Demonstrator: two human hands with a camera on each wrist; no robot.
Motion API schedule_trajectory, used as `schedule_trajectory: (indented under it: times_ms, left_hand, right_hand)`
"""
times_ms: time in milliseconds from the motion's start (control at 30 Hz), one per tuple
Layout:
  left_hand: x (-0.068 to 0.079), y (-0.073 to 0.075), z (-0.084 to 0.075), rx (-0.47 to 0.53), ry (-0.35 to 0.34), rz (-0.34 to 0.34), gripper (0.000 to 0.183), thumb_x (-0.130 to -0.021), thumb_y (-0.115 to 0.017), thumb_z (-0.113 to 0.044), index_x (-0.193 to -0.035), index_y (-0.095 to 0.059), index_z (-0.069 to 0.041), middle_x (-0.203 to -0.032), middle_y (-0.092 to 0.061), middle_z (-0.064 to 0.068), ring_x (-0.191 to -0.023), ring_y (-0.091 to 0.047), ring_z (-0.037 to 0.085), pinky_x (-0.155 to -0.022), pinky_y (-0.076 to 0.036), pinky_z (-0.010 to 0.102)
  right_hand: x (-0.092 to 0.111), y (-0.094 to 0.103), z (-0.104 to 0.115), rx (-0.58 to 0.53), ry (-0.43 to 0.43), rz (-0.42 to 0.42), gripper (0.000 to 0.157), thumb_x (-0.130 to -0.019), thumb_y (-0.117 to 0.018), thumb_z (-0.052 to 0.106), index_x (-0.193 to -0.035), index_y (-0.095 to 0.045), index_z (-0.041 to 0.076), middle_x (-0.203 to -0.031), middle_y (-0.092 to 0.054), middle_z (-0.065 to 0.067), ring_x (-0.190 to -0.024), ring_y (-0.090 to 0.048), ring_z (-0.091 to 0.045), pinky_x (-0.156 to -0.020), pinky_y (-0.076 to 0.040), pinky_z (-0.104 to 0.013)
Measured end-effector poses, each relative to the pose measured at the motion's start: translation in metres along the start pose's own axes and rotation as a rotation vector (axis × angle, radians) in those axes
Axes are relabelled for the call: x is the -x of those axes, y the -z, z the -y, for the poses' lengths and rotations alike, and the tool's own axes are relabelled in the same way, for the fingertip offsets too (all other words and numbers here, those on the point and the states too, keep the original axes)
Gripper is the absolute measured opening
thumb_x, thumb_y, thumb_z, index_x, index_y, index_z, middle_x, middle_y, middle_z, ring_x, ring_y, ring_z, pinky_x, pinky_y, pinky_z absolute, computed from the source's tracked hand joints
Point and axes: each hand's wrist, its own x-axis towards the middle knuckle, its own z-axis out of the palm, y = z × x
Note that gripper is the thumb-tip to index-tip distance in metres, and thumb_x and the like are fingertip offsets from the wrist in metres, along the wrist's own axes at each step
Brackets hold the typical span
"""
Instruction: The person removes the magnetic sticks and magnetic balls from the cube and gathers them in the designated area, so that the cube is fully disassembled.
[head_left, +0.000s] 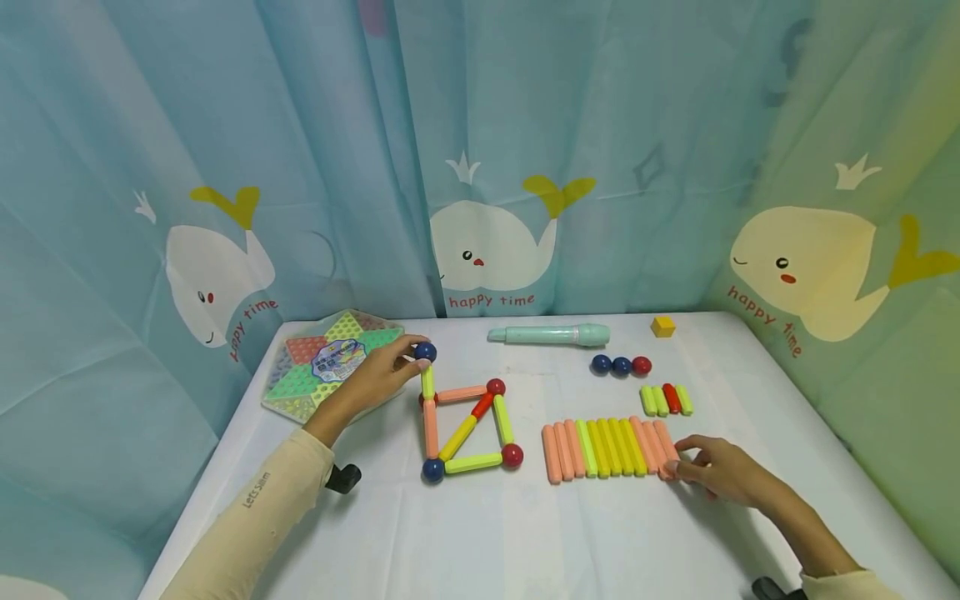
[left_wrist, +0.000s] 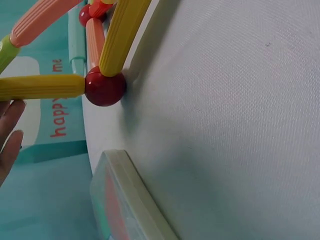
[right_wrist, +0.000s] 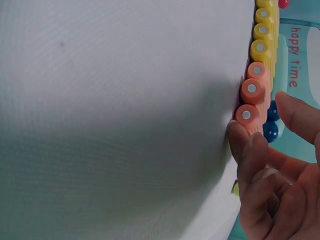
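My left hand (head_left: pixel 386 371) pinches a dark blue ball (head_left: pixel 425 352) at the top of a light green stick (head_left: pixel 427 382). That stick joins a frame of sticks and balls at its far left corner, where a red ball (left_wrist: pixel 105 86) shows in the left wrist view. A yellow stick (head_left: pixel 457 438) and a short red stick (head_left: pixel 482 406) run diagonally across the frame. At the right end of a row of sticks, my right hand (head_left: pixel 723 471) touches the last pink stick (head_left: pixel 666 437), its index fingertip apart from it in the right wrist view (right_wrist: pixel 282 100).
Short sticks (head_left: pixel 660 400) lie behind the row's right end. Beyond them are loose balls (head_left: pixel 621 367), a yellow cube (head_left: pixel 663 327) and a mint-green tube (head_left: pixel 551 335). A star-patterned game board (head_left: pixel 288 392) lies under and beside my left forearm. A curtain hangs behind the table.
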Motion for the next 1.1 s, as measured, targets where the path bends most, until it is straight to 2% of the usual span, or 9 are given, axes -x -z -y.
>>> schedule_trajectory:
  times_ms: [267,467,700,867,1100]
  left_hand:
    - [-0.0031,-0.0009,0.0049,0.042,-0.011,0.035,0.044,-0.103,-0.056,-0.037,-0.143,-0.051,-0.019,-0.132,-0.062,0.007,-0.116,-0.064,0.027,-0.097,-0.053,0.047]
    - [-0.0068,-0.0013,0.0045,0.058,-0.025,0.051,0.043,-0.103,-0.057,-0.035,-0.143,-0.052,-0.018,-0.130,-0.063,0.007,-0.116,-0.064,0.025,-0.100,-0.052,0.047]
    - [-0.0065,-0.0024,0.0032,0.075,-0.023,0.048,0.043,-0.103,-0.057,-0.034,-0.143,-0.051,-0.018,-0.132,-0.062,0.007,-0.117,-0.064,0.026,-0.100,-0.052,0.047]
    - [-0.0047,-0.0015,0.0037,0.082,-0.016,0.031,0.042,-0.104,-0.057,-0.033,-0.143,-0.052,-0.018,-0.132,-0.061,0.008,-0.118,-0.063,0.027,-0.101,-0.051,0.047]
    - [-0.0030,-0.0017,0.0041,0.101,0.006,0.026,0.044,-0.103,-0.057,-0.036,-0.143,-0.051,-0.017,-0.133,-0.060,0.008,-0.120,-0.062,0.027,-0.102,-0.051,0.047]
  right_hand:
    - [0.0055,-0.0003,-0.0023,-0.035,0.016,0.046,0.061,-0.097,-0.065,0.036,-0.134,-0.050,-0.010,-0.083,-0.061,-0.005,-0.063,-0.056,-0.019,-0.055,-0.045,-0.030]
    - [0.0063,0.0000,-0.0049,-0.059,0.057,0.076,0.057,-0.099,-0.064,0.032,-0.133,-0.050,-0.011,-0.084,-0.061,-0.005,-0.059,-0.056,-0.017,-0.053,-0.046,-0.028]
    - [0.0065,0.0003,-0.0050,-0.052,0.083,0.052,0.056,-0.098,-0.065,0.031,-0.133,-0.051,-0.011,-0.085,-0.061,-0.006,-0.060,-0.055,-0.016,-0.053,-0.045,-0.027]
    - [0.0064,0.0001,-0.0029,-0.044,0.078,0.039,0.060,-0.097,-0.066,0.033,-0.135,-0.050,-0.012,-0.085,-0.062,-0.006,-0.060,-0.056,-0.016,-0.054,-0.046,-0.027]
    - [0.0089,0.0023,-0.0003,-0.029,0.051,0.064,0.062,-0.098,-0.064,0.035,-0.135,-0.049,-0.012,-0.089,-0.064,-0.006,-0.061,-0.057,-0.018,-0.056,-0.046,-0.029]
